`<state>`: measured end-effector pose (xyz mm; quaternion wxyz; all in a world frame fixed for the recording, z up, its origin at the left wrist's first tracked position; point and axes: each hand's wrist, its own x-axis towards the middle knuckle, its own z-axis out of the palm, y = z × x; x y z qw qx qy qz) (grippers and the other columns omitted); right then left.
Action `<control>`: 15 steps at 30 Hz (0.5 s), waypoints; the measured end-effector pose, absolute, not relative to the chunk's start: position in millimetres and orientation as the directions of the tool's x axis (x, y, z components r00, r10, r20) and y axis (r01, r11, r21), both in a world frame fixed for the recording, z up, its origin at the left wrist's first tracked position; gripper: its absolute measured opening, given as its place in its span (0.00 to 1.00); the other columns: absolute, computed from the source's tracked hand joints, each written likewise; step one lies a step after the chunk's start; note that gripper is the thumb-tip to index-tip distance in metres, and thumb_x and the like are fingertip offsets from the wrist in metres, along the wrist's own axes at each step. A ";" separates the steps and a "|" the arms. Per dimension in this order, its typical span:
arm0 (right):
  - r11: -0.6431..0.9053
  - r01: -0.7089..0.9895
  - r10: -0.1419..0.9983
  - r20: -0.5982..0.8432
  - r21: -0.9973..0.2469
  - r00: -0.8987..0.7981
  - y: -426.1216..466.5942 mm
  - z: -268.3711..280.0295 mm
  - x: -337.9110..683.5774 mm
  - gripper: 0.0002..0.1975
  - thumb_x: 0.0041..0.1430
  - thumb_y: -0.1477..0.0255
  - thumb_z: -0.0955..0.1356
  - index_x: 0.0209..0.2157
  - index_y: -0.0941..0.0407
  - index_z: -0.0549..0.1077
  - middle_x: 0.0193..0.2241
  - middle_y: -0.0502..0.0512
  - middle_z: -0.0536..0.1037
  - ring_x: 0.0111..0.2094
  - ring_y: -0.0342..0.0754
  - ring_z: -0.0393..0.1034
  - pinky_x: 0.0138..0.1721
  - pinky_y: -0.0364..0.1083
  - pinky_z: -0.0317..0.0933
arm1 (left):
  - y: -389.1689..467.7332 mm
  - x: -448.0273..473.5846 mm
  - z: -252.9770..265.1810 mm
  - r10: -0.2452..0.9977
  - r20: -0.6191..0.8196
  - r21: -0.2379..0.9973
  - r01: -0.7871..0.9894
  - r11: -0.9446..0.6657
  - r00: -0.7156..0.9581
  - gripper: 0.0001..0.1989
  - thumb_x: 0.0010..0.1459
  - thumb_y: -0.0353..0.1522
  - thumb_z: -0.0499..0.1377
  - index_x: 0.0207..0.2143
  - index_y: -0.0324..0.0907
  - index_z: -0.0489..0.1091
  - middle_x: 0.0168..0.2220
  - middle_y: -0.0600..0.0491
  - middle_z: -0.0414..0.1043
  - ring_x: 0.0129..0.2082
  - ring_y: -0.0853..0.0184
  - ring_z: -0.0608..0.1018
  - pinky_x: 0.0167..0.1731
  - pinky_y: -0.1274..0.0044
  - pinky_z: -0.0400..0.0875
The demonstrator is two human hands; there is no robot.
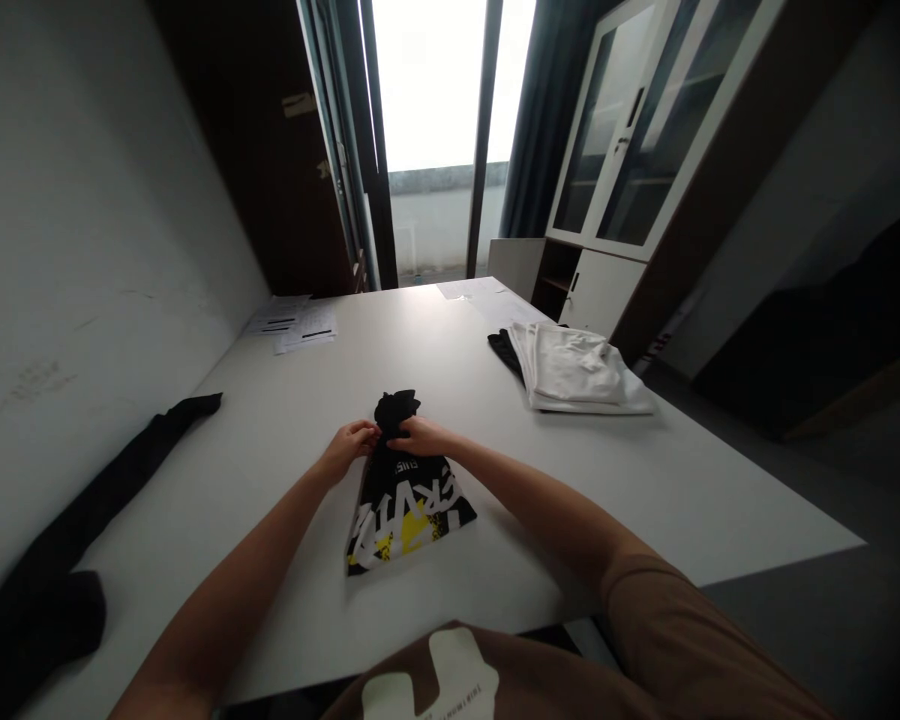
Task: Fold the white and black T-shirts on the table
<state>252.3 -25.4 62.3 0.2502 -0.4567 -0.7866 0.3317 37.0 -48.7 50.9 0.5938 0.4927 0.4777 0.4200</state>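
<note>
Black, white-lettered, yellow-splashed cloth bundle (pixel 414 500) at frame centre seemed light, limp; my left fingers (pixel 364 431) and right fingers (pixel 409 440) pinched its gathered neck, the surest hold.

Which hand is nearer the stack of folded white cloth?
Right. The right hand is at the printed black fabric, on its side toward the white stack; the left hand is at the fabric's opposite side, farther from the stack.

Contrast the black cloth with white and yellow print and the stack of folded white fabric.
The black cloth is gathered at its far end; the white fabric lies folded flat. The black cloth bears bold print; the white fabric looks plain. Both rest on the white table.
</note>
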 end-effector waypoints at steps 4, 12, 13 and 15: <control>0.298 0.618 0.921 0.050 -0.728 -0.385 -25.4 56.5 249.6 0.19 0.59 0.59 0.72 0.20 0.56 0.72 0.18 0.49 0.68 0.25 0.44 0.62 0.29 0.43 0.54 | -49.8 36.9 51.3 0.970 -0.141 0.987 -0.048 0.153 0.197 0.10 0.51 0.36 0.65 0.34 0.39 0.76 0.33 0.50 0.76 0.32 0.67 0.76 0.33 0.76 0.69; 0.284 0.499 0.937 0.127 -0.819 -0.325 -32.7 48.7 239.1 0.21 0.63 0.57 0.67 0.23 0.56 0.68 0.21 0.46 0.65 0.26 0.43 0.58 0.29 0.43 0.51 | -49.6 38.2 48.2 0.981 -0.104 0.992 -0.052 0.114 0.166 0.11 0.51 0.38 0.65 0.35 0.40 0.75 0.31 0.52 0.74 0.32 0.66 0.76 0.32 0.77 0.69; 0.297 0.493 0.935 0.144 -0.818 -0.326 -33.2 49.2 238.9 0.20 0.63 0.58 0.67 0.23 0.56 0.68 0.21 0.46 0.66 0.26 0.43 0.59 0.29 0.43 0.51 | -49.9 38.3 48.7 0.980 -0.105 0.992 -0.052 0.115 0.172 0.11 0.51 0.38 0.65 0.35 0.40 0.75 0.31 0.53 0.74 0.31 0.67 0.75 0.32 0.77 0.69; 0.320 0.501 0.929 0.163 -0.804 -0.333 -33.8 51.6 239.7 0.18 0.64 0.59 0.67 0.24 0.56 0.69 0.22 0.47 0.68 0.27 0.43 0.60 0.30 0.42 0.51 | -50.5 38.6 50.1 0.978 -0.107 0.991 -0.055 0.119 0.178 0.12 0.51 0.38 0.66 0.35 0.41 0.75 0.31 0.53 0.74 0.30 0.68 0.75 0.31 0.77 0.69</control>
